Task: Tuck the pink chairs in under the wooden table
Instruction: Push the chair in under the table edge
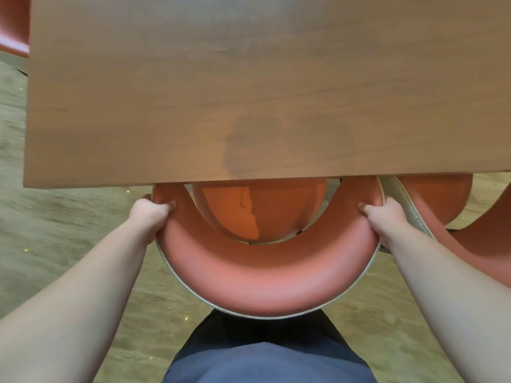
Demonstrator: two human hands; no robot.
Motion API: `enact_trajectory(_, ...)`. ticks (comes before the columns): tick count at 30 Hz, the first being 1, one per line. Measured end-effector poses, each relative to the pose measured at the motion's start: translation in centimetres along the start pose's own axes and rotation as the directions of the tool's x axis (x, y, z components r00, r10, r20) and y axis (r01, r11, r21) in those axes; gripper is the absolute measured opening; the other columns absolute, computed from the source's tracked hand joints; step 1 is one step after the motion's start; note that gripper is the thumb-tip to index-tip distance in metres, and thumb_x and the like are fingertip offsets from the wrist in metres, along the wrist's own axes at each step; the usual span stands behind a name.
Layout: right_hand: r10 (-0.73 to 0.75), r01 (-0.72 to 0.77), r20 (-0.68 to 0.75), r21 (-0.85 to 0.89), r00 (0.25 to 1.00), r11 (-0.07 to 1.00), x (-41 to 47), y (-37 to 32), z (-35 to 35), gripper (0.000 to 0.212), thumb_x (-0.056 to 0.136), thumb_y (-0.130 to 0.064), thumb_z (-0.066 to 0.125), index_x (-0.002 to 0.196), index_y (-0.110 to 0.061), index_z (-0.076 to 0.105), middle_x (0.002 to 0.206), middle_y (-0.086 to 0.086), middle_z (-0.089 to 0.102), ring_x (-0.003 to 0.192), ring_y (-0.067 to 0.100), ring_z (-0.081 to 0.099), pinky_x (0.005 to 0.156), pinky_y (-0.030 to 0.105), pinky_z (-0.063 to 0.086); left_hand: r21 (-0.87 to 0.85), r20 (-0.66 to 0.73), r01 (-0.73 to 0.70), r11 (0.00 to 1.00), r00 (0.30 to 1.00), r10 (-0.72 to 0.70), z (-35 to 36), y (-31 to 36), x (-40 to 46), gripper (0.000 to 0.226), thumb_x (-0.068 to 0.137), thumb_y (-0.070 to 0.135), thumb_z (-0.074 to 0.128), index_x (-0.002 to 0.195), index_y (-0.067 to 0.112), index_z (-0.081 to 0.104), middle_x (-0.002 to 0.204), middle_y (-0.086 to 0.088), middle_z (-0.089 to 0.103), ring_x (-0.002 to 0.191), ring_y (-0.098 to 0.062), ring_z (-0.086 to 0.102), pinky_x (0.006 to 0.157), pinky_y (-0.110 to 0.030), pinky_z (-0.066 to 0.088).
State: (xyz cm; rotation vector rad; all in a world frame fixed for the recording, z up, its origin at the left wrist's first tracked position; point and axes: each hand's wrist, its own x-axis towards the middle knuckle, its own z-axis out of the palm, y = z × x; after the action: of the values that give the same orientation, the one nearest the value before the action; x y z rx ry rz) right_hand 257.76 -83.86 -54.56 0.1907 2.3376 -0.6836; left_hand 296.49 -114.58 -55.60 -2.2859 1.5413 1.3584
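A pink chair (265, 277) with a curved, padded backrest stands right in front of me, its round seat partly under the near edge of the wooden table (249, 87). My left hand (152, 217) grips the left end of the backrest, thumb over the top. My right hand (387, 217) grips the right end the same way. A second pink chair (453, 205) stands just to the right, its seat also partly under the table edge. A third pink chair (13, 26) shows at the far left corner.
The floor (69, 217) is beige and stone-patterned on both sides of the chair. My blue trousers (265, 360) are directly behind the backrest. The second chair's pale woven back edge (406, 205) touches my right hand.
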Motion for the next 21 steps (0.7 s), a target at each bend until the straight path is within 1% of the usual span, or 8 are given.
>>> enact_trajectory(2,-0.007,0.007,0.008,-0.006,1.0,1.0,-0.2,-0.1,0.1,0.024,0.087,-0.021,0.075,0.104,-0.016,0.059,0.093,0.006,0.064,0.093,0.034,0.065,0.081,0.041,0.054,0.002,0.001,0.0,1.0,1.0,0.0,-0.2,-0.1,0.1,0.049,0.087,0.024,0.079,0.125,-0.002,0.06,0.117,-0.022,0.067,0.091,-0.033,0.063,0.078,-0.038,0.051)
enact_trajectory(5,-0.016,0.016,0.005,-0.027,1.0,1.0,-0.3,-0.3,0.2,0.023,0.087,-0.023,0.074,0.103,-0.017,0.058,0.088,0.003,0.063,0.092,0.033,0.064,0.079,0.039,0.051,-0.016,-0.003,0.002,1.0,1.0,-0.002,-0.2,-0.3,0.2,0.046,0.087,0.023,0.079,0.122,-0.002,0.061,0.115,-0.022,0.067,0.09,-0.032,0.063,0.077,-0.037,0.05)
enact_trajectory(8,-0.01,0.01,0.003,-0.042,1.0,0.999,-0.1,-0.4,0.2,0.025,0.087,-0.025,0.075,0.104,-0.017,0.059,0.1,0.01,0.066,0.094,0.034,0.065,0.087,0.044,0.055,-0.017,0.002,0.014,1.0,1.0,-0.014,-0.2,0.0,0.2,0.045,0.086,0.024,0.08,0.12,0.0,0.062,0.113,-0.021,0.067,0.091,-0.033,0.064,0.079,-0.039,0.052)
enact_trajectory(11,0.0,-0.001,-0.005,-0.063,1.0,0.998,0.1,-0.6,0.3,0.028,0.086,-0.028,0.076,0.105,-0.017,0.059,0.104,0.012,0.067,0.098,0.037,0.066,0.092,0.05,0.055,-0.006,0.012,0.016,1.0,1.0,-0.016,-0.2,0.1,0.5,0.047,0.086,0.027,0.079,0.121,0.0,0.062,0.111,-0.019,0.067,0.092,-0.034,0.064,0.081,-0.041,0.053)
enact_trajectory(15,0.021,-0.021,-0.009,-0.075,1.0,0.997,-0.1,-0.9,0.3,0.035,0.084,-0.034,0.079,0.106,-0.016,0.058,0.11,0.015,0.068,0.101,0.038,0.066,0.095,0.051,0.054,0.014,0.026,0.018,1.0,0.999,-0.018,-0.2,0.4,0.6,0.052,0.087,0.034,0.078,0.123,0.0,0.061,0.11,-0.017,0.066,0.091,-0.033,0.063,0.079,-0.039,0.051)
enact_trajectory(18,0.037,-0.038,-0.011,-0.112,0.999,0.993,-1.0,-1.4,0.2,0.049,0.084,-0.039,0.078,0.117,-0.009,0.056,0.117,0.017,0.066,0.106,0.039,0.064,0.095,0.049,0.053,0.053,0.027,0.011,0.999,1.0,-0.012,-0.3,0.6,-0.3,0.053,0.088,0.037,0.075,0.122,-0.001,0.059,0.111,-0.018,0.064,0.098,-0.037,0.064,0.086,-0.043,0.054)
enact_trajectory(19,0.033,-0.037,-0.028,-0.14,0.999,0.989,-1.5,-1.6,0.2,0.052,0.086,-0.038,0.074,0.123,-0.007,0.054,0.12,0.018,0.065,0.108,0.04,0.063,0.095,0.047,0.052,0.079,0.013,0.001,0.997,1.0,-0.002,-0.4,0.7,-0.8,0.05,0.09,0.035,0.071,0.122,-0.001,0.057,0.111,-0.019,0.063,0.098,-0.038,0.062,0.085,-0.042,0.052)
enact_trajectory(21,0.015,-0.026,-0.067,-0.162,0.998,0.986,-2.9,-2.2,0.1,0.056,0.089,-0.028,0.065,0.137,-0.006,0.047,0.129,0.019,0.063,0.113,0.04,0.061,0.095,0.043,0.049,0.118,-0.012,-0.016,0.993,1.0,0.017,-0.7,1.2,-2.1,0.044,0.09,0.027,0.063,0.124,0.0,0.054,0.111,-0.017,0.061,0.095,-0.035,0.057,0.08,-0.038,0.047)
